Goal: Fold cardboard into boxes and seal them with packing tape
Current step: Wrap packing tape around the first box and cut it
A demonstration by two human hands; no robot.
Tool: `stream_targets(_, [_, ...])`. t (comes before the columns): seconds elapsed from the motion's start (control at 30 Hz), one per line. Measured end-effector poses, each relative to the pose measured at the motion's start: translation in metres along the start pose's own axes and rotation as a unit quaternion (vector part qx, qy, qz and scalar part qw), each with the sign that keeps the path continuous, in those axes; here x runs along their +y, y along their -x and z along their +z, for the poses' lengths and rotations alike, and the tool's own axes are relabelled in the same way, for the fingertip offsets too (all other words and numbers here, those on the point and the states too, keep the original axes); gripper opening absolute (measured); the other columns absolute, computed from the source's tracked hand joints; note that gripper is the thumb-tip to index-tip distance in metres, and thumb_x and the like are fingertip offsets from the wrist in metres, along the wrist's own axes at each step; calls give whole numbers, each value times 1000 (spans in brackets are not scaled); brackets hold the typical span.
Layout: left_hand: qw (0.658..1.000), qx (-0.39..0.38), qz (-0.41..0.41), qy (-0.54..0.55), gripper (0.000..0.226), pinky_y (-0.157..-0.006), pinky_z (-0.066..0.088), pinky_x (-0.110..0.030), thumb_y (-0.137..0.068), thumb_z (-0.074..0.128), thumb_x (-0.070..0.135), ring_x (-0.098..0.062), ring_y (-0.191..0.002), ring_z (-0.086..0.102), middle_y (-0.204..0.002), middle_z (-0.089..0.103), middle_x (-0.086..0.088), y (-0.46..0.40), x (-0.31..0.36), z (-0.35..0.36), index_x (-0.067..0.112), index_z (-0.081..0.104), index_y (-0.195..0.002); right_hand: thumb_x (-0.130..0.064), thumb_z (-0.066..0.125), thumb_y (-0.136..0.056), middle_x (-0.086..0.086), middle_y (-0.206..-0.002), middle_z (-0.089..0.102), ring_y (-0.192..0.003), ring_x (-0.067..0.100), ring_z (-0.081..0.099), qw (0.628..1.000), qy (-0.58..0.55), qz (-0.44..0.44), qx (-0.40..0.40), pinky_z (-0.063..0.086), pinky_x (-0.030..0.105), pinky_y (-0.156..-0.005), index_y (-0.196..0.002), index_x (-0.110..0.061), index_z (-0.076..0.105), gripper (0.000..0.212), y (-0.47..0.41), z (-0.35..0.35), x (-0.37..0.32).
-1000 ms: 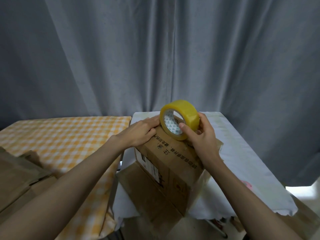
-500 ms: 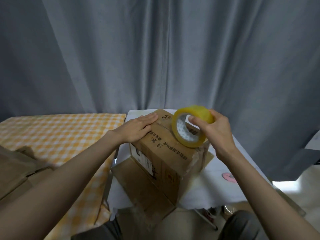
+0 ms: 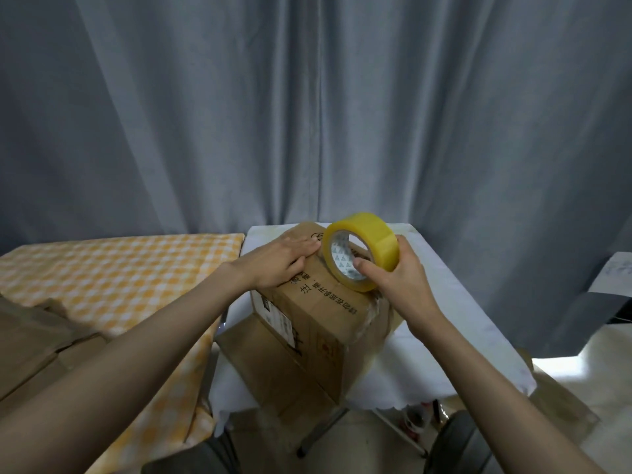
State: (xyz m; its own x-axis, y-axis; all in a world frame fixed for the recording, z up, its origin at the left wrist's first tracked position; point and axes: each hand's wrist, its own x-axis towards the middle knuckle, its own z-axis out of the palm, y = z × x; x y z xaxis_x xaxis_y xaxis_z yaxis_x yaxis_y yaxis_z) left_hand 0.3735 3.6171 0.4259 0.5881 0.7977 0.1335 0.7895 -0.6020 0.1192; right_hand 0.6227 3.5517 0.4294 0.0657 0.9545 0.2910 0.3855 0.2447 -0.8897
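1. At centre frame, the cardboard box [image 3: 318, 302] stands on a white-covered table [image 3: 455, 302], on top of a flattened cardboard sheet [image 3: 263, 364].
2. The left hand [image 3: 280, 265] lies flat on the box top, fingers straight and close together.
3. The right hand [image 3: 396, 278] grips the yellow tape roll [image 3: 362, 251], thumb inside the core, fingers curled over the rim; the roll stands on edge on the box.
4. Compared with half a second ago, the roll sits lower, against the box top.
5. Chinese characters run along the box top; too blurred to read surely.
6. At left lies an orange checked cloth [image 3: 113, 275]; grey curtains [image 3: 307, 107] hang behind.
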Motion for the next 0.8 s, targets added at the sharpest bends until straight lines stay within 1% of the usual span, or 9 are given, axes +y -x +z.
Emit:
stream_targets(0.1, [998, 38, 6, 55, 53, -122, 19, -35, -102, 40, 10, -11, -149, 25, -161, 30, 0, 0, 13, 6, 16, 34, -154, -38, 80, -79, -10, -98, 65, -94, 10, 63, 1000, -9, 2, -1, 56, 43, -84, -107, -25, 56, 39, -1, 2, 1])
stream_targets(0.17, [996, 43, -11, 83, 55, -124, 14, -36, -102, 39, 10, -11, -150, 20, -162, 24, 2, 1, 17, 12, 19, 28, -156, -37, 79, -80, -10, -100, 65, -97, 11, 62, 1000, 6, 7, -3, 55, 42, -85, -111, -25, 56, 40, -2, 2, 0])
stream_targets(0.23, [995, 34, -46, 77, 53, -124, 9, -37, -105, 34, 15, -10, -151, 16, -163, 20, 4, 3, 17, 19, 21, 22, -156, -34, 78, -81, -6, -101, 67, -98, 15, 63, 1000, 24, 10, 1, 55, 41, -85, -111, -22, 59, 38, -4, 0, -6])
stream_targets(0.3, [996, 24, -64, 66, 51, -124, 7, -37, -107, 31, 19, -10, -151, 13, -163, 17, 4, 4, 15, 21, 22, 19, -156, -30, 78, -78, -7, -90, 69, -91, 15, 64, 999, 33, 11, 13, 54, 35, -78, -98, -24, 65, 24, -6, -6, -16])
stream_targets(0.37, [997, 15, -56, 59, 50, -124, 7, -38, -107, 27, 22, -10, -151, 12, -164, 16, 5, 4, 13, 21, 22, 17, -157, -27, 75, -72, -8, -72, 67, -76, 11, 63, 998, 50, 14, 29, 51, 30, -65, -81, -19, 66, 15, -5, -18, -25])
stream_targets(0.5, [997, -7, -52, 51, 50, -124, 4, -35, -108, 25, 20, -7, -151, 9, -164, 12, 8, 1, 12, 19, 25, 14, -157, -30, 75, -68, -7, -58, 63, -62, 11, 58, 991, 119, 49, 24, 41, 25, -51, -75, -10, 67, 23, 9, -53, -26])
stream_targets(0.57, [997, -21, -53, 45, 51, -124, 3, -35, -108, 24, 20, -5, -151, 6, -165, 9, 10, 1, 12, 18, 28, 11, -157, -30, 76, -68, -5, -53, 58, -59, 15, 54, 984, 164, 67, 6, 36, 27, -49, -73, -7, 65, 26, 21, -68, -21])
stream_targets(0.7, [998, -34, -48, 31, 53, -125, 2, -37, -108, 23, 23, -3, -151, 3, -165, 5, 14, 1, 11, 17, 37, 7, -156, -33, 76, -67, -1, -60, 61, -65, 19, 58, 974, 217, 62, -31, 38, 29, -51, -71, -12, 64, 25, 38, -74, -11])
stream_targets(0.8, [998, -42, -41, 25, 52, -125, 3, -40, -108, 21, 23, -5, -151, 1, -165, 3, 13, 2, 11, 17, 39, 5, -155, -44, 71, -57, -2, -59, 60, -62, 18, 59, 967, 242, 62, -51, 42, 29, -49, -70, -14, 63, 33, 41, -74, -7])
